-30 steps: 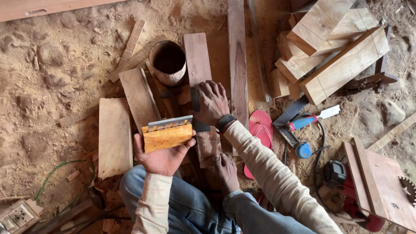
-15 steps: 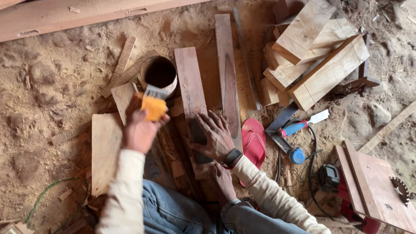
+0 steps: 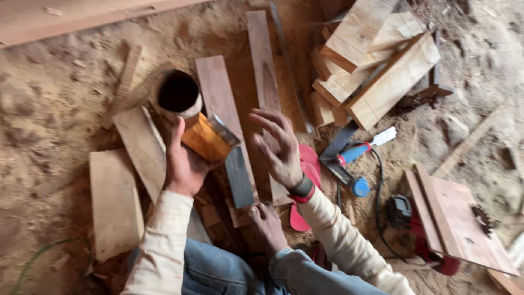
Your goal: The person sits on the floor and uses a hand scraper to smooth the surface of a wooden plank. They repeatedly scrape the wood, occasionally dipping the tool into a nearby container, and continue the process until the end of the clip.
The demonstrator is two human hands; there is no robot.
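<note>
Clearly, one wide brush [image 3: 210, 137] is held, with an orange-yellow wooden body and a metal band; its long axis is tilted, the banded end pointing down and to the right, just beside one dark round can [image 3: 178, 94]. It is gripped by the left hand [image 3: 183, 164], the fingers closed around the body. The right hand [image 3: 279, 147] is held open above a plank [image 3: 226, 120], fingers spread apart, nothing grasped. One bare foot [image 3: 267, 224] is seen below. Two red sandals [image 3: 305, 180] are lain beside a blue-handled tool [image 3: 355, 153].
</note>
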